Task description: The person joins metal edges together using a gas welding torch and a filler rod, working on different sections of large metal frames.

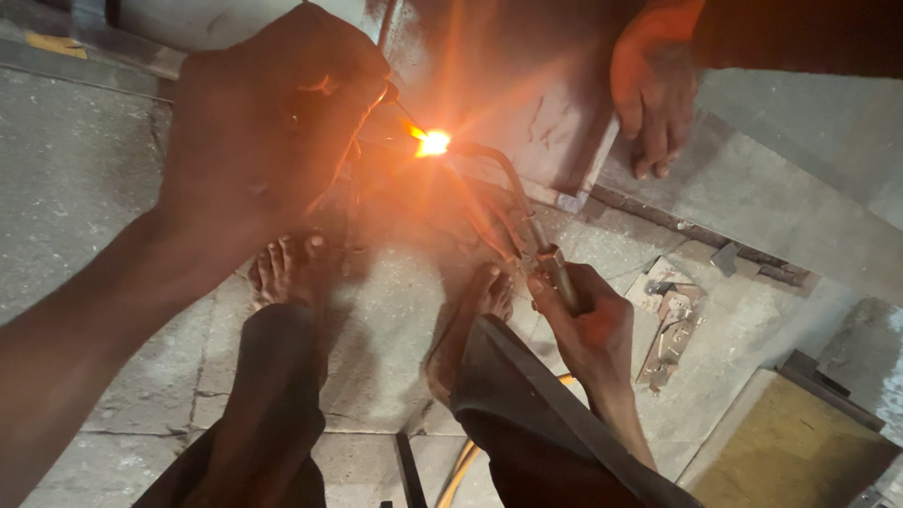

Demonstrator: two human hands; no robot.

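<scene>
My right hand (583, 325) grips the handle of a gas torch (527, 226). Its curved neck runs up and left to a bright orange flame (433, 143). My left hand (268, 122) is raised close to the camera, fingers pinched on a thin rod (403, 108) whose tip meets the flame. The flame plays on the near edge of a dark metal piece (527, 103). Another person's hand (654, 89) rests on that metal piece at the upper right.
My bare feet (292, 268) stand on a cracked stone floor (376, 339) under the flame. A yellow hose (456, 475) trails down at the bottom. Small metal scraps (673, 325) lie on the right, beside a yellowish slab (790, 452).
</scene>
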